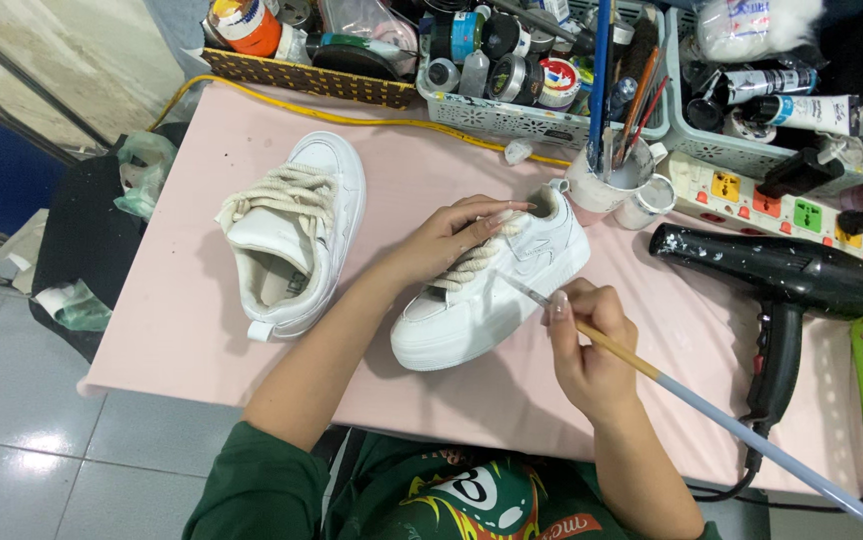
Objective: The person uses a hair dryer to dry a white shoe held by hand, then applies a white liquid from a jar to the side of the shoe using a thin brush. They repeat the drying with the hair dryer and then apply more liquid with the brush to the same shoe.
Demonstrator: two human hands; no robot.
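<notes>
Green sleeves lean over a pink table [202, 330] with two white sneakers.

One sneaker [297, 230] lies alone at left. Next, the left hand [447, 240] presses flat, fingers unclenched, on the laces of the second sneaker [482, 300], hiding its tongue. Its right hand [587, 345] pinches a long paintbrush [712, 410], tip touching that shoe's side, handle cut off at the corner. One black hairdryer [782, 280] rests rightmost.

On a pink table [202, 330], the left hand [452, 235] rests over the laces of a white sneaker [487, 290], steadying it, while the right hand [587, 350] grips a long paintbrush [712, 415] whose tip touches the shoe's side. A second white sneaker [297, 230] lies apart to the left, a black hairdryer [782, 285] to the right
</notes>
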